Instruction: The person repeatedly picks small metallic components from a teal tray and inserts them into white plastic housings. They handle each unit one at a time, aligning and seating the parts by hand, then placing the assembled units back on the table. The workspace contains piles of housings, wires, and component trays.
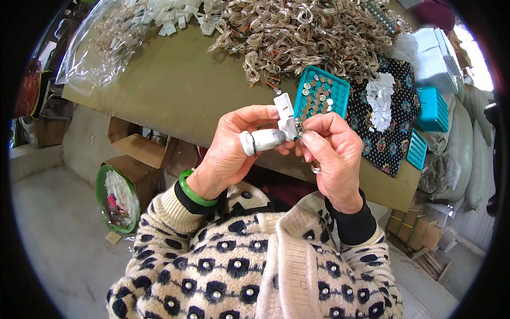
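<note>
Over the table's near edge, my left hand (226, 141) is closed on a small white plastic case (284, 105), which tilts up from the fingers. Its thumb wears a white cover, smudged grey at the tip and tied with a black band. My right hand (337, 151) pinches a small metallic part (298, 126) against the case's lower end; its exact kind is too small to make out. A loop of thin wire (316, 167) hangs below the right fingers. Just beyond the hands, a teal tray (346, 101) holds several round silvery coin cells.
A big heap of coiled wire bundles (308, 37) covers the table's far side. White plastic pieces (380, 101) lie on a dark patterned cloth (406, 106). Teal baskets (433, 109) and white boxes (433, 58) stand right; a see-through bag (95, 64) lies far left. A green basin (100, 194) sits on the floor.
</note>
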`<action>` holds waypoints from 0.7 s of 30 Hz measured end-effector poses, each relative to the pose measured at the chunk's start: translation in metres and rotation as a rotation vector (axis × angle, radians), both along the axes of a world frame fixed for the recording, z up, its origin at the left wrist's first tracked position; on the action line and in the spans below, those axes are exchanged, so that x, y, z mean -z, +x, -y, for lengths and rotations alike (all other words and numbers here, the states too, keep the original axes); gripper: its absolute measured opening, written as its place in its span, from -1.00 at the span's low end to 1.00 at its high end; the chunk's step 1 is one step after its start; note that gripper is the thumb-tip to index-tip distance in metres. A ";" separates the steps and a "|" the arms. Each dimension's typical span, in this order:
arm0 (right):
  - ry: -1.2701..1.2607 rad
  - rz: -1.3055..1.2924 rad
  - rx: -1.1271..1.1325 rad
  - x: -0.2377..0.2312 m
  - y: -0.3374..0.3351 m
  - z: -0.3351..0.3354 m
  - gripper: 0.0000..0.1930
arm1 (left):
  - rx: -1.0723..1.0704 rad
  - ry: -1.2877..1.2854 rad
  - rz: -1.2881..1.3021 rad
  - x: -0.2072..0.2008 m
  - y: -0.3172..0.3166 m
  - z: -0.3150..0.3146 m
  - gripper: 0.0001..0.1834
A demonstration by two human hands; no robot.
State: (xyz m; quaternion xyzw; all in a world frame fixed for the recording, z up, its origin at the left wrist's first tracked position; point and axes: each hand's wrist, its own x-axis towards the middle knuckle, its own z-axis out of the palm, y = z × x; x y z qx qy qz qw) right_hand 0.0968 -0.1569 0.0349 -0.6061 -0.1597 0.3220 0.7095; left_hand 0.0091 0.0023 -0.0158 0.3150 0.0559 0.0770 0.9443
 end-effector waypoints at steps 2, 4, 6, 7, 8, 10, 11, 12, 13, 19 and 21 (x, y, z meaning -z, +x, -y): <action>-0.017 0.002 0.010 -0.002 -0.002 -0.003 -0.96 | -0.050 0.033 0.009 0.003 0.000 0.001 -0.70; -0.048 0.011 0.017 -0.004 -0.002 -0.005 -0.96 | -0.096 0.036 -0.018 0.005 -0.002 0.003 -0.72; -0.087 0.036 -0.012 -0.008 -0.005 -0.007 -0.96 | -0.130 0.099 0.015 0.005 -0.002 0.004 -0.73; -0.108 0.045 -0.023 -0.009 -0.006 -0.007 -0.96 | -0.147 0.134 0.032 0.005 -0.002 0.004 -0.74; -0.121 0.077 -0.015 -0.010 -0.007 -0.008 -0.96 | -0.159 0.145 0.042 0.005 -0.002 0.005 -0.75; -0.134 0.137 -0.009 -0.012 -0.009 -0.010 -0.95 | -0.186 0.174 0.064 0.005 0.000 0.004 -0.76; -0.148 0.196 -0.007 -0.012 -0.010 -0.011 -0.95 | -0.194 0.163 0.064 0.005 0.000 0.004 -0.77; -0.150 0.252 -0.012 -0.011 -0.012 -0.012 -0.95 | -0.203 0.158 0.068 0.005 0.000 0.004 -0.78; -0.126 0.310 -0.005 -0.011 -0.012 -0.014 -0.94 | -0.212 0.152 0.072 0.004 0.000 0.004 -0.79; -0.084 0.157 0.085 -0.005 -0.014 -0.016 -0.94 | -0.242 0.200 0.033 0.005 -0.001 0.004 -0.78; -0.056 0.110 0.089 -0.004 -0.014 -0.015 -0.95 | -0.243 0.260 0.053 0.006 0.000 0.004 -0.75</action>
